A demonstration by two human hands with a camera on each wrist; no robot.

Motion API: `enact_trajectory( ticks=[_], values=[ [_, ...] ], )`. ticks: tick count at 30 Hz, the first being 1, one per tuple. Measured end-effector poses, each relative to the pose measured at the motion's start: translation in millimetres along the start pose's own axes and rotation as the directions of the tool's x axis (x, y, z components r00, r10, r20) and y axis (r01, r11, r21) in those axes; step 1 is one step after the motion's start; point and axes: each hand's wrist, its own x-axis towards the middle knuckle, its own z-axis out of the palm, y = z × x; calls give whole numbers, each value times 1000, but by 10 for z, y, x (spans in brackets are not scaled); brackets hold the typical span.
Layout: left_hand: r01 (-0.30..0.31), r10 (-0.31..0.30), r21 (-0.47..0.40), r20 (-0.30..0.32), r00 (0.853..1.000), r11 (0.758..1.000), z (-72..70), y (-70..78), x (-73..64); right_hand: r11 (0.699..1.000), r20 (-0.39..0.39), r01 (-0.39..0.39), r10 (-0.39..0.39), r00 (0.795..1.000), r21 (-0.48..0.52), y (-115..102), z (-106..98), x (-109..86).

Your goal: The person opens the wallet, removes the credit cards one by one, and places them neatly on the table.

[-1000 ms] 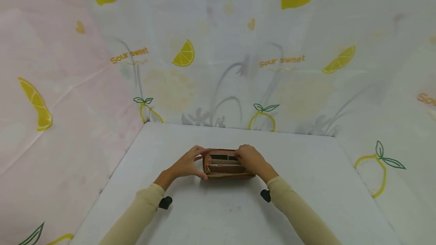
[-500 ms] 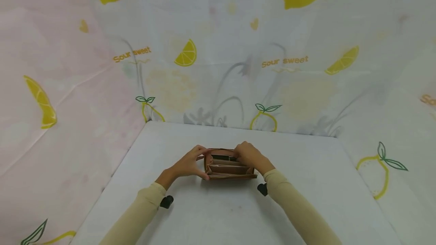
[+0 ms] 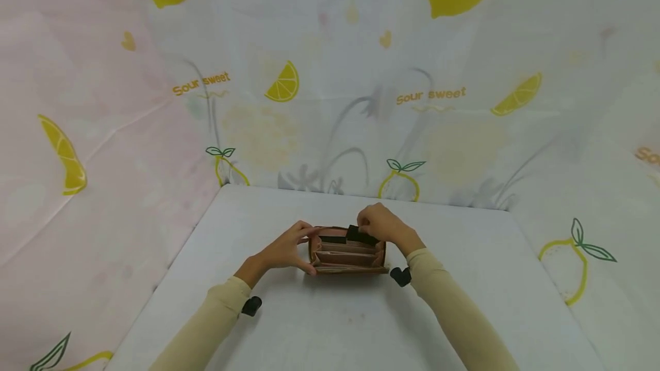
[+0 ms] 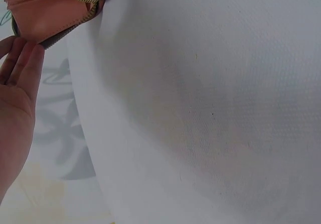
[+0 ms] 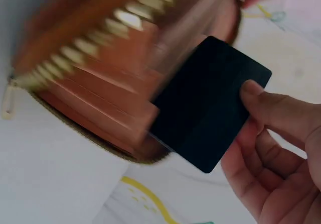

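A brown zip-around wallet (image 3: 350,270) stands gaping on the white table, its pink-brown dividers facing up. At its left end my left hand (image 3: 281,249) holds it, thumb on the near side and fingers on the far side. In the left wrist view, fingertips press the wallet's zipped edge (image 4: 55,13). My right hand (image 3: 384,224) pinches a black card (image 5: 210,103) between thumb and fingers over the back right of the wallet. In the right wrist view most of the card is above the slots. Another dark card (image 3: 332,240) sits in the back left slot.
The white table (image 3: 330,325) spreads around the wallet on all sides. Behind and beside it hangs a lemon-printed cloth (image 3: 330,130). In the right wrist view, a gold zipper pull (image 5: 8,101) dangles at the wallet's corner.
My right hand has risen slightly away from the wallet, and the black card in its fingers has come up out of the back right slot. The left hand keeps its hold.
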Motion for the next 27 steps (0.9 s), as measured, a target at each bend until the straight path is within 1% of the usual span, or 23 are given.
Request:
enact_trajectory(
  ticks=[2, 4, 6, 8, 9, 11, 12, 14, 17, 18, 19, 21, 23, 24, 25, 27],
  values=[
    [0, 0, 2, -2, 1000, 1000, 5, -5, 3, 999, -37, -7, 9, 999, 53, 23, -111, -31],
    [-1, 1, 3, -3, 1000, 1000, 8, -9, 6, 994, -90, -28, 37, 995, 104, 91, -207, -74],
    [-5, 5, -2, -3, 1000, 1000, 6, -6, 7, 986, -158, -58, 83, 984, 156, 211, -276, -133],
    [-5, 5, -1, -2, 1000, 1000, 5, -4, 7, 975, -223, -108, 151, 963, 197, 347, -324, -211],
    [-5, 5, 1, -2, 1000, 1000, 3, -3, 6, 965, -247, -138, 193, 950, 223, 417, -337, -254],
    [-4, 4, 7, -3, 1000, 1000, 1, -2, 1, 936, -270, -210, 287, 919, 281, 544, -345, -353],
    [-4, 5, 10, -4, 1000, 1000, 0, -3, -3, 914, -268, -252, 342, 901, 318, 599, -340, -408],
    [-9, 9, 18, -7, 1000, 1000, -3, -3, -9, 855, -252, -332, 450, 857, 398, 703, -293, -509],
    [-12, 13, 24, -10, 1000, 1000, -4, -4, -17, 731, -207, -427, 601, 772, 532, 855, -134, -649],
    [-12, 12, 23, -11, 1000, 1000, -5, -3, -19, 688, -185, -449, 639, 746, 570, 904, -65, -692],
    [-10, 10, 20, -10, 1000, 1000, -5, -2, -20, 641, -163, -470, 679, 716, 607, 949, 11, -731],
    [-6, 6, 12, -9, 1000, 1000, -3, -1, -22, 547, -110, -502, 742, 662, 670, 1026, 164, -807],
    [-5, 5, 3, -9, 1000, 1000, 1, 1, -21, 477, -72, -530, 787, 613, 701, 1082, 299, -870],
    [-6, 6, 0, -8, 1000, 1000, 4, 1, -19, 450, -60, -541, 804, 591, 711, 1103, 357, -894],
    [-7, 7, 1, -8, 1000, 1000, 9, 0, -17, 429, -54, -552, 821, 568, 715, 1117, 407, -914],
    [-7, 7, 4, -7, 1000, 1000, 17, 1, -12, 412, -60, -574, 845, 532, 707, 1135, 481, -940]
  ],
)
